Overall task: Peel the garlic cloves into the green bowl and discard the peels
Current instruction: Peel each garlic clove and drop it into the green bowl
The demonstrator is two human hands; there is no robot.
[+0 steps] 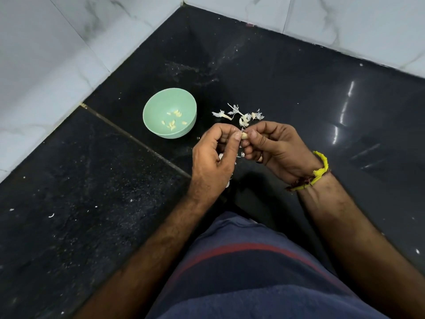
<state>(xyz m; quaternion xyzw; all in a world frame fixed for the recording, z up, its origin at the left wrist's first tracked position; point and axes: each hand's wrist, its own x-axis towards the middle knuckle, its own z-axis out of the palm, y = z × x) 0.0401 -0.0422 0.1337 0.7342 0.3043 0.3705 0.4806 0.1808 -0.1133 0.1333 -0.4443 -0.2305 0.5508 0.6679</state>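
Observation:
A pale garlic clove (244,135) is pinched between the fingertips of my left hand (215,155) and my right hand (276,147), just above the black counter. More whitish garlic shows under my left palm, mostly hidden. The green bowl (158,101) stands to the upper left of my hands and holds several peeled cloves (173,122). A heap of white peels and stalk bits (241,115) lies on the counter just beyond my fingers, right of the bowl.
The black stone counter (92,203) runs into a corner of white marble-look wall tiles (57,54) at left and back. Small peel scraps (241,154) lie below my hands. My torso in a blue striped shirt (253,272) fills the near edge.

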